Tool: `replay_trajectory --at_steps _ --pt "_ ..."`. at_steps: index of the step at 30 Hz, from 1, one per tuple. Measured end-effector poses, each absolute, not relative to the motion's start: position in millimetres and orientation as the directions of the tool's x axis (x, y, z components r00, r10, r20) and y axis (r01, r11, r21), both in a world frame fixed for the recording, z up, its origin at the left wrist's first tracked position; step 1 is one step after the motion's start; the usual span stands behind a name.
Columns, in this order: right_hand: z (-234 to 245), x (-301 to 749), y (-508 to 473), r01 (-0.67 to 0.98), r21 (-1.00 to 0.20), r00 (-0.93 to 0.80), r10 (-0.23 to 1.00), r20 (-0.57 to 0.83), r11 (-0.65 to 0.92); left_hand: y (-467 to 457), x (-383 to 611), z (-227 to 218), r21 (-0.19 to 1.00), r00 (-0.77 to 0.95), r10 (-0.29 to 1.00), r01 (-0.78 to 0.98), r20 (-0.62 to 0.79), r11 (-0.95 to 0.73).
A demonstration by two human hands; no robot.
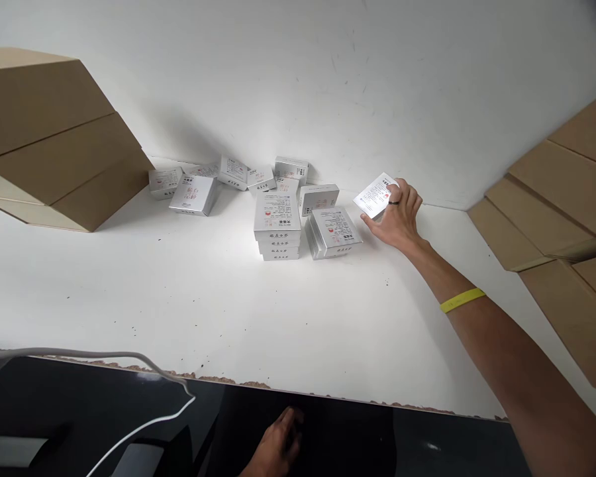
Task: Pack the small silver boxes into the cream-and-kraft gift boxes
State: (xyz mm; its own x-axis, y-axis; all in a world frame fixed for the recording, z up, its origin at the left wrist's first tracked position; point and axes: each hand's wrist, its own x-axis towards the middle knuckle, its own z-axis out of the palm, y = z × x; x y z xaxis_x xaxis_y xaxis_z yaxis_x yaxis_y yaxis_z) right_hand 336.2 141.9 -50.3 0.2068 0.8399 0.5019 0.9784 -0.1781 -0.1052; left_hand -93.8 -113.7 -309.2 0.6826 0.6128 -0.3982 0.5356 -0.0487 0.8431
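Observation:
My right hand (395, 212), with a dark ring and a yellow wristband (461, 299), grips a small silver box (375, 194) between thumb and fingers. The box is tilted, its printed face turned up, to the right of the other boxes. Nearest to it is a short stack of silver boxes (335, 228); left of that stands a taller stack (277, 218). A single box (319, 199) rests behind the two stacks. Low in the view, below the table's front edge, my left hand (277, 445) hangs with its fingers loosely curled in, and no object shows in it.
Several loose silver boxes (193, 194) lie along the white wall (298, 79). Brown cardboard cartons stand at the left (54, 139) and right (561, 192). The white table (278, 331) has a chipped front edge; a white cable (144, 361) crosses it at lower left.

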Motion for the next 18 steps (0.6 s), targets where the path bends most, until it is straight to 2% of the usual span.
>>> replay_trajectory --at_steps 3,7,11,13,16,18 --pt "-51 339 127 0.993 -0.02 0.111 0.859 0.501 -0.117 -111 -93 -305 0.843 0.685 0.615 0.534 -0.391 -0.059" --pt "-41 347 109 0.999 -0.008 0.041 0.86 0.509 -0.042 -107 -92 -301 0.844 0.694 0.615 0.53 -0.376 -0.083" --pt "-30 353 96 0.993 -0.008 0.104 0.827 0.553 -0.119 -106 -90 -303 0.84 0.696 0.623 0.531 -0.358 -0.11" --pt "-28 355 91 0.991 -0.012 0.122 0.857 0.501 -0.134 -106 -89 -304 0.84 0.696 0.628 0.529 -0.348 -0.121" --pt "-21 361 84 1.0 -0.007 0.016 0.939 0.344 -0.014 -107 -88 -305 0.837 0.698 0.631 0.529 -0.338 -0.138" --pt "-12 367 78 1.0 0.009 -0.03 0.919 0.394 0.029 -107 -88 -304 0.833 0.701 0.629 0.532 -0.335 -0.15"
